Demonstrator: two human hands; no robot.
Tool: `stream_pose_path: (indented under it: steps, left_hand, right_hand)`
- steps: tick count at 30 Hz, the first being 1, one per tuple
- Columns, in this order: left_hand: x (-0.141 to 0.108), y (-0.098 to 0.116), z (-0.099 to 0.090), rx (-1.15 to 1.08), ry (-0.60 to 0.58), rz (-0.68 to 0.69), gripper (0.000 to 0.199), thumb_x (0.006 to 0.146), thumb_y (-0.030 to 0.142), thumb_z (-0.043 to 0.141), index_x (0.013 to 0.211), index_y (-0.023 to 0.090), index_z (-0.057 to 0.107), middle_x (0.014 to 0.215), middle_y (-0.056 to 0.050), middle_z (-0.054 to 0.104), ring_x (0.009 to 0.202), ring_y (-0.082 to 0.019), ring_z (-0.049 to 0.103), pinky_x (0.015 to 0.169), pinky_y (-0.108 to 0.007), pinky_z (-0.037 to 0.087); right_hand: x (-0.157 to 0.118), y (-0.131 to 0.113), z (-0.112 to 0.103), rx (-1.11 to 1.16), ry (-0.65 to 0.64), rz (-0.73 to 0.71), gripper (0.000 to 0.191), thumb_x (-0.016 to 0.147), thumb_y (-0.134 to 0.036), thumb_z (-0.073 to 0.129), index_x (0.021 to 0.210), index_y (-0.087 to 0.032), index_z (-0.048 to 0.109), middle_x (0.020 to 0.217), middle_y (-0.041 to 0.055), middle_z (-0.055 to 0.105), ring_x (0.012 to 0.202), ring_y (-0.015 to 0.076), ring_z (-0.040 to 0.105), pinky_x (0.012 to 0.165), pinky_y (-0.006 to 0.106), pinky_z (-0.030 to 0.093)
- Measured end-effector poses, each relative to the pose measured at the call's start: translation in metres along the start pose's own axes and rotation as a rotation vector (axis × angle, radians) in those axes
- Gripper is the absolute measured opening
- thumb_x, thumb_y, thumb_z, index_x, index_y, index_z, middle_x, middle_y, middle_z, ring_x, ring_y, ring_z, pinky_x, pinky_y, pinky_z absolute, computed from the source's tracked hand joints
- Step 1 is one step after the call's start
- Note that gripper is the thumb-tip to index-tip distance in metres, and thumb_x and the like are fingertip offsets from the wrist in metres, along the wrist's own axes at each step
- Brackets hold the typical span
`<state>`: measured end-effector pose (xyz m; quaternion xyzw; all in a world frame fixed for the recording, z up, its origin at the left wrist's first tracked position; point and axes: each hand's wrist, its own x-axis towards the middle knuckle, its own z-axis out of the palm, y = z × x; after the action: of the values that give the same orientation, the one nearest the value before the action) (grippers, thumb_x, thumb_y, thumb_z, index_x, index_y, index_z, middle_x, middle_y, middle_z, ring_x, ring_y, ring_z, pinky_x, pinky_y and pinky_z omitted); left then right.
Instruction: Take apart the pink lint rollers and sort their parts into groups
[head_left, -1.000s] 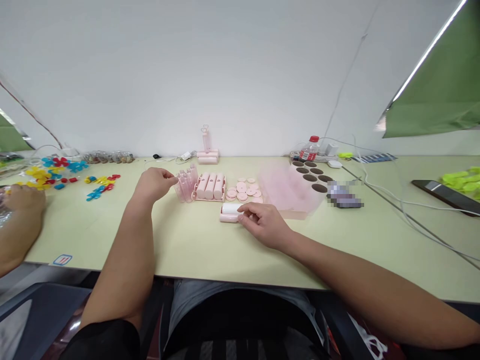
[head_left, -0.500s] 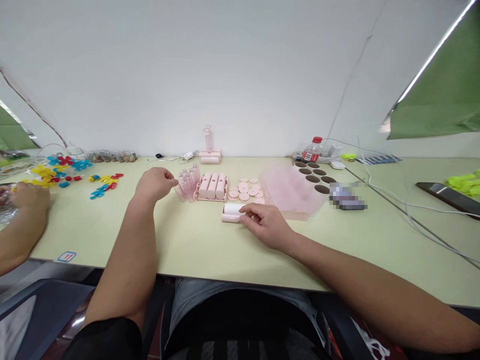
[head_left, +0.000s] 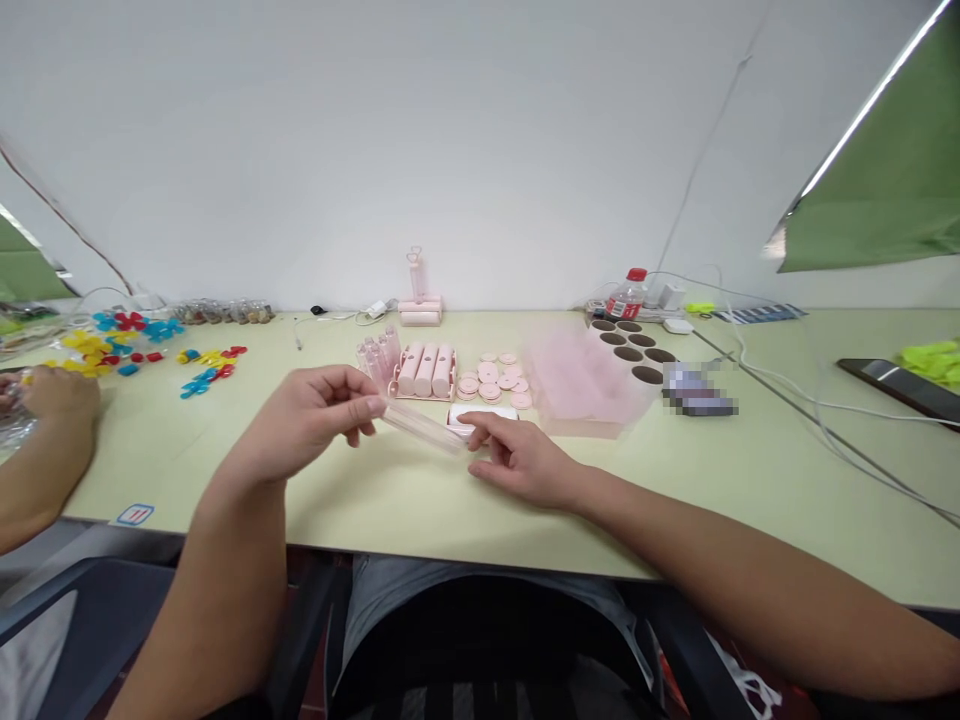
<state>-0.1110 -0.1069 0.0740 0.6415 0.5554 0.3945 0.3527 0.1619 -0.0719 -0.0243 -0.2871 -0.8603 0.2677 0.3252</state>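
Observation:
My left hand [head_left: 319, 415] pinches one end of a clear pinkish tube [head_left: 422, 425], which slants down to the right above the table. The tube's far end is close to the fingers of my right hand [head_left: 525, 460]. That hand has thumb and forefinger apart, beside a white roll in a pink holder [head_left: 486, 412] partly hidden by the fingers. Behind are upright clear tubes [head_left: 379, 357], a pink rack with pink cylinders [head_left: 426, 370] and several pink discs [head_left: 491, 378].
A pink translucent bag [head_left: 585, 380] and a block with dark round holes [head_left: 628, 353] are at the right, near a red-capped bottle [head_left: 628, 295]. Another person's hand [head_left: 64, 405] is at far left, beside colourful plastic pieces [head_left: 120, 340]. Cables [head_left: 810, 405] cross the right side.
My left hand has moved right and nearer, bringing a tube away from the upright group. My right hand has shifted slightly, its fingers now more apart.

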Motion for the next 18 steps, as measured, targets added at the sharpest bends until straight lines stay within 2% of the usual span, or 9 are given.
stream_pose_path:
  steps: [2, 4, 6, 8, 10, 11, 13, 15, 18]
  left_hand:
    - [-0.003, -0.01, 0.023, -0.256, -0.088, 0.009, 0.033, 0.068, 0.044, 0.079, 0.077, 0.016, 0.064, 0.059, -0.002, 0.065, 0.053, -0.013, 0.06, 0.05, -0.023, 0.049]
    - [-0.004, -0.021, 0.049, -0.432, -0.169, -0.05, 0.036, 0.067, 0.044, 0.081, 0.077, 0.016, 0.062, 0.06, -0.002, 0.065, 0.053, -0.012, 0.06, 0.05, -0.022, 0.049]
    - [-0.004, -0.031, 0.069, -0.527, -0.253, -0.124, 0.039, 0.067, 0.046, 0.081, 0.076, 0.016, 0.059, 0.06, -0.001, 0.063, 0.054, -0.011, 0.06, 0.049, -0.021, 0.049]
    - [-0.002, -0.039, 0.078, -0.492, -0.347, -0.169, 0.041, 0.069, 0.052, 0.077, 0.076, 0.016, 0.059, 0.062, -0.002, 0.063, 0.054, -0.012, 0.06, 0.048, -0.022, 0.048]
    - [0.005, -0.046, 0.071, -0.273, -0.35, -0.15, 0.038, 0.073, 0.053, 0.071, 0.079, 0.016, 0.063, 0.067, -0.003, 0.065, 0.056, -0.014, 0.061, 0.05, -0.024, 0.048]
    - [0.011, -0.05, 0.061, -0.103, -0.291, -0.122, 0.035, 0.075, 0.051, 0.069, 0.082, 0.017, 0.065, 0.071, -0.004, 0.067, 0.06, -0.015, 0.062, 0.053, -0.026, 0.049]
    - [0.029, -0.057, 0.033, 0.305, -0.007, -0.054, 0.025, 0.081, 0.044, 0.063, 0.086, 0.02, 0.068, 0.074, -0.003, 0.07, 0.068, -0.018, 0.065, 0.063, -0.028, 0.051]
    - [0.051, -0.065, 0.003, 0.639, 0.23, -0.098, 0.023, 0.085, 0.038, 0.055, 0.089, 0.021, 0.071, 0.077, -0.004, 0.073, 0.077, -0.022, 0.067, 0.072, -0.031, 0.05]
    - [0.083, -0.078, -0.027, 0.852, 0.253, -0.159, 0.026, 0.085, 0.033, 0.053, 0.095, 0.02, 0.073, 0.091, -0.007, 0.076, 0.086, -0.025, 0.068, 0.075, -0.031, 0.049]
  right_hand:
    - [-0.002, 0.0, 0.001, 0.023, -0.03, -0.079, 0.064, 0.085, -0.034, 0.068, 0.143, -0.021, 0.043, 0.098, 0.0047, 0.067, 0.056, 0.0084, 0.051, 0.057, 0.023, 0.047]
    - [-0.005, -0.003, 0.0, 0.031, 0.03, -0.22, 0.066, 0.086, -0.04, 0.068, 0.144, -0.022, 0.04, 0.095, 0.0043, 0.067, 0.059, 0.0104, 0.054, 0.059, 0.024, 0.049]
    - [-0.007, -0.008, -0.001, 0.021, 0.124, -0.362, 0.057, 0.089, -0.042, 0.065, 0.139, -0.022, 0.046, 0.091, 0.0044, 0.068, 0.066, 0.0127, 0.059, 0.064, 0.025, 0.051]
    - [-0.008, -0.012, -0.003, 0.015, 0.18, -0.43, 0.044, 0.09, -0.041, 0.064, 0.129, -0.022, 0.056, 0.087, 0.0042, 0.069, 0.07, 0.0141, 0.063, 0.066, 0.025, 0.052]
    - [-0.008, -0.015, -0.005, 0.015, 0.187, -0.422, 0.034, 0.09, -0.041, 0.065, 0.118, -0.021, 0.062, 0.083, 0.0042, 0.071, 0.07, 0.0145, 0.065, 0.065, 0.024, 0.052]
    - [-0.008, -0.015, -0.005, 0.018, 0.19, -0.403, 0.033, 0.089, -0.041, 0.065, 0.114, -0.021, 0.064, 0.081, 0.0044, 0.071, 0.068, 0.0147, 0.066, 0.064, 0.024, 0.052]
    - [-0.007, -0.013, -0.005, 0.023, 0.199, -0.355, 0.033, 0.089, -0.045, 0.064, 0.11, -0.02, 0.066, 0.083, 0.006, 0.073, 0.068, 0.0157, 0.067, 0.065, 0.026, 0.054]
    - [-0.006, -0.01, -0.004, 0.027, 0.2, -0.316, 0.033, 0.088, -0.047, 0.064, 0.107, -0.02, 0.067, 0.086, 0.007, 0.074, 0.071, 0.0165, 0.068, 0.067, 0.027, 0.054]
    - [-0.006, -0.008, -0.003, 0.019, 0.197, -0.293, 0.033, 0.088, -0.047, 0.064, 0.104, -0.019, 0.068, 0.085, 0.0066, 0.074, 0.071, 0.0163, 0.069, 0.068, 0.027, 0.055]
